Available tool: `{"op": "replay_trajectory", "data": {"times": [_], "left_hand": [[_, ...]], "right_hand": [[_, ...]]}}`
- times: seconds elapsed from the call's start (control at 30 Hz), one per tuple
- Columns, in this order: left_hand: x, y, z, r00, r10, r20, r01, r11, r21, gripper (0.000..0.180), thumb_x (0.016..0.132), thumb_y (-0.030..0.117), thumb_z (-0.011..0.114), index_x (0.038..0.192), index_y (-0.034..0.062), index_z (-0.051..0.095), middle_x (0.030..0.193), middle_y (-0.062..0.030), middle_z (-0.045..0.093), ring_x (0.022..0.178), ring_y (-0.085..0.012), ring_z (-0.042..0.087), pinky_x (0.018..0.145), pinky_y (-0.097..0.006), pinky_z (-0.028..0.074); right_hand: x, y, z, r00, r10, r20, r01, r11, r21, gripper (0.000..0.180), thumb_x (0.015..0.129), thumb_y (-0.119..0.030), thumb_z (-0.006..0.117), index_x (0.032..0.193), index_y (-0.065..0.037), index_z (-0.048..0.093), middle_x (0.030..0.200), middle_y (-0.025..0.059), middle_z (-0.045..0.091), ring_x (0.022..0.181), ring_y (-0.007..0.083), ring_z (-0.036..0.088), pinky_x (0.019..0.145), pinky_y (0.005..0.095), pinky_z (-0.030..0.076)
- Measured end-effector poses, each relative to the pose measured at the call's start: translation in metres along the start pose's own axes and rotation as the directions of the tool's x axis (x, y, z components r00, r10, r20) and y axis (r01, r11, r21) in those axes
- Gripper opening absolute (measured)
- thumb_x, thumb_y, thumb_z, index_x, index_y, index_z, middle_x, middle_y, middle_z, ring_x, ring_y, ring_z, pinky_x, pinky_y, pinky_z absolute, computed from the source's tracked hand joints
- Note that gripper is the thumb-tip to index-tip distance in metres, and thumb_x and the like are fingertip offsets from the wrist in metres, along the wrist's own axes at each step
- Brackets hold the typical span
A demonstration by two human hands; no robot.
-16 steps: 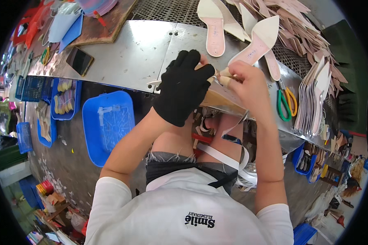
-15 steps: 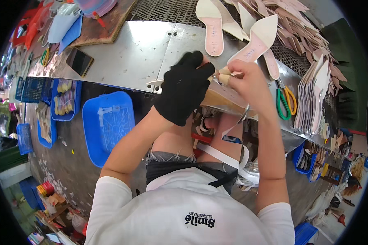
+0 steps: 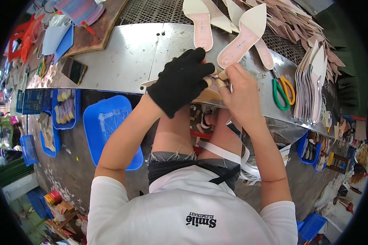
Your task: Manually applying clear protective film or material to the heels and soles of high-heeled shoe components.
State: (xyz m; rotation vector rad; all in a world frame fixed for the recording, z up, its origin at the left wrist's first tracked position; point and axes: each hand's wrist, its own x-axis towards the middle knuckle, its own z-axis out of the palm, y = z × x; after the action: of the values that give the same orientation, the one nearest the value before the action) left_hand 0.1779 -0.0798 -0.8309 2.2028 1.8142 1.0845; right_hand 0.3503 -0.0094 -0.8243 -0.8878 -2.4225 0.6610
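My left hand, in a black glove, is closed round a pale pointed piece that looks like an insole. Only its tip pokes out by the glove's wrist side; the rest is hidden. Bare but for beige covers on thumb and fingertip, my right hand pinches close against the left fingertips. A white strip seems to run up to this pinch, though the fingers hide its end. Its slack hangs over my lap. Both hands are above the metal bench's near edge.
Beyond my hands lie loose pink-and-white insoles. Green-and-orange scissors and an insole stack are at right. A phone rests at left on the bench. Blue bins stand below the bench edge.
My view has shifted, so the bench things sit a little higher and further left. The right hand has come down slightly, its fingers still by the left glove. The strip hangs less visibly beside the wrist.
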Motion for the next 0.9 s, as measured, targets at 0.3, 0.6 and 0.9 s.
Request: {"op": "replay_trajectory", "data": {"times": [0.3, 0.6, 0.9], "left_hand": [[0.027, 0.034, 0.014, 0.993, 0.097, 0.064, -0.098, 0.995, 0.018, 0.028, 0.067, 0.006, 0.068, 0.094, 0.0076, 0.063, 0.093, -0.0092, 0.059, 0.089, -0.0288, 0.059, 0.073, -0.038, 0.05], [0.036, 0.037, 0.049, 0.991, 0.103, 0.08, -0.102, 0.995, -0.02, 0.022, 0.064, 0.009, 0.07, 0.084, 0.0112, 0.061, 0.078, -0.0038, 0.056, 0.076, -0.0237, 0.058, 0.061, -0.035, 0.048], [0.033, 0.061, 0.059, 0.981, 0.152, 0.117, -0.179, 0.945, 0.273, 0.022, 0.063, 0.018, 0.071, 0.083, 0.0134, 0.061, 0.087, -0.0013, 0.055, 0.085, -0.0202, 0.056, 0.069, -0.036, 0.047]], "right_hand": [[-0.004, 0.035, -0.055, 0.951, 0.149, 0.27, -0.237, 0.913, 0.331, 0.015, 0.073, -0.003, 0.065, 0.087, 0.002, 0.063, 0.071, 0.0044, 0.057, 0.054, 0.0139, 0.049, 0.049, 0.0284, 0.037], [-0.033, 0.097, -0.076, 0.984, -0.166, 0.068, 0.145, 0.961, 0.237, 0.015, 0.069, -0.006, 0.074, 0.083, -0.002, 0.069, 0.083, 0.0035, 0.058, 0.061, 0.0093, 0.055, 0.052, 0.0202, 0.04], [-0.04, 0.11, -0.065, 0.972, -0.233, 0.006, 0.227, 0.951, 0.212, 0.014, 0.071, -0.002, 0.072, 0.083, 0.0, 0.066, 0.078, 0.0053, 0.057, 0.058, 0.0129, 0.053, 0.053, 0.0242, 0.042]]}}
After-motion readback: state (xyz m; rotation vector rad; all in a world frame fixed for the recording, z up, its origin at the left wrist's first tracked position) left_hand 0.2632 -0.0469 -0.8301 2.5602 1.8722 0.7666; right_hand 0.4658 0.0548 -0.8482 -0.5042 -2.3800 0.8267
